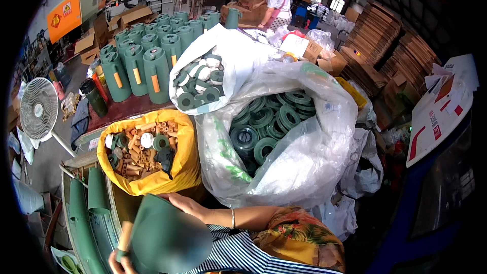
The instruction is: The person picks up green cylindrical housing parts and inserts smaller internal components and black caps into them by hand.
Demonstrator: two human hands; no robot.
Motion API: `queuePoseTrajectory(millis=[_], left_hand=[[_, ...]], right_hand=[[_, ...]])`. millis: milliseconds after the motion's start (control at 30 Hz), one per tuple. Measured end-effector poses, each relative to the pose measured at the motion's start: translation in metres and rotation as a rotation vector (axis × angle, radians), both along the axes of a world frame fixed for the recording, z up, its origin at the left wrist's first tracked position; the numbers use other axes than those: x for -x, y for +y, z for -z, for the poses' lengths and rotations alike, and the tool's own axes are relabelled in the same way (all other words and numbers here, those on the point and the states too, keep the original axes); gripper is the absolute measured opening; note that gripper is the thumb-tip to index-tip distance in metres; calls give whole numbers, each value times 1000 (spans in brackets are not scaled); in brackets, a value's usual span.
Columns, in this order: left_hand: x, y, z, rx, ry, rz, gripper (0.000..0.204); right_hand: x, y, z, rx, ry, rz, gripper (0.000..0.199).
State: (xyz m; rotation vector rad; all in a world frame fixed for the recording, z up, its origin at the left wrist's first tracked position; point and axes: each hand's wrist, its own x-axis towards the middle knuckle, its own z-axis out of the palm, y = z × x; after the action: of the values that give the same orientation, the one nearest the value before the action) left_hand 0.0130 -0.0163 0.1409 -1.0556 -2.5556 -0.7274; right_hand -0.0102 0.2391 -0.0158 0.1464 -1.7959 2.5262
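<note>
A dark green jug body (160,236) with a tan handle (124,236) is held tilted close to my front, its near end blurred. My right hand (186,206) is closed over its far rim, the forearm coming in from the right. At the lower edge, my left hand (120,264) grips it by the bottom of the handle; part of that hand is out of the picture. Just beyond stands a yellow sack (187,147) of tan handle pieces (136,147). To its right, a large clear plastic bag (304,157) holds green rings (289,116).
A white bag (228,61) of green and white lids (200,78) stands behind. Several finished green jugs (154,73) with tan handles crowd the red table at far left. More green tubes (99,193) lie at lower left. A fan (39,109) stands left; another person (276,2) works far back.
</note>
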Motion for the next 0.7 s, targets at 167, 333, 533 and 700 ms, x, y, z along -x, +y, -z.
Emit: queuePoseTrajectory(millis=[167, 333, 533, 700], left_hand=[[-10, 4, -9, 44, 54, 99, 36], [-12, 55, -26, 219, 133, 561, 35], [-6, 47, -21, 296, 191, 501, 35], [5, 44, -17, 268, 262, 351, 36]], right_hand=[[23, 13, -4, -36, 66, -58, 51], [78, 49, 74, -129, -965, -685, 31], [69, 17, 20, -1359, 299, -846, 28], [49, 12, -98, -590, 159, -964, 52]])
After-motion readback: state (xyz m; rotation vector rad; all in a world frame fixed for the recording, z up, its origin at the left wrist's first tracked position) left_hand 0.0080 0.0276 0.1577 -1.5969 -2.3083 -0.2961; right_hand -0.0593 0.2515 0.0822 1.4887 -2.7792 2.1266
